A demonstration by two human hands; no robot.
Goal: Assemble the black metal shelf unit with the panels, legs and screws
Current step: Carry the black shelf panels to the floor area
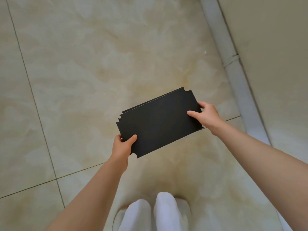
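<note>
Seen from above, looking down from a head-worn camera, a person standing on a pale marbled tile floor [93,64] holds a stack of black metal panels [160,122] out in front of them with both bare arms extended. Each panel is a flat matte rectangle with small rounded notches cut at the corners; the offset edges along the far left side show at least three sheets lying one on another (the exact count cannot be told). The stack is tilted, its right end farther away and higher in view, and it is held in the air above the floor, touching nothing but the hands. At the near left corner the left hand [121,147] grips the stack, thumb pressed flat on the top face and the fingers curled out of sight beneath. At the right end the right hand [205,115] pinches the short edge, thumb lying on top and fingers wrapped round the edge. Below, at the bottom of the view, two white trouser legs [153,214] stand close together. Along the right side a light grey skirting strip [233,67] runs diagonally where the floor meets a plain beige wall [275,47]. Thin dark grout lines cross the tiles on the left.
</note>
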